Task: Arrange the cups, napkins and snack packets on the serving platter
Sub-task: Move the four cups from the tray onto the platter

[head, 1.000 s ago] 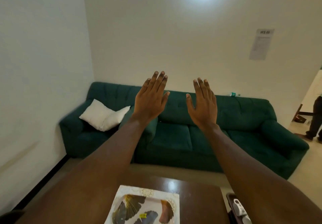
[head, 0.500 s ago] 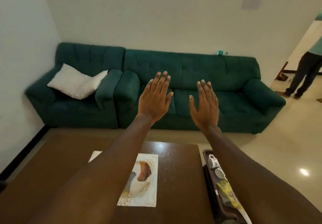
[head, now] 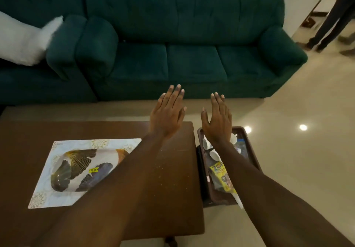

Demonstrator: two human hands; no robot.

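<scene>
Now both flat, holding nothing: left hand [head: 166, 115] over table [head: 172, 170] far edge, right hand [head: 218, 120] above tray [head: 253, 156] w/ cups [head: 214, 154].

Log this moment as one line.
left hand: open, raised, empty | right hand: open, raised, empty | tray beside table: cups, yellow snack packet | platter: on table, visible part bare

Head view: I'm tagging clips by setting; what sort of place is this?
Likely a living room: a green sofa with a white cushion, facing a brown wooden table.
</scene>
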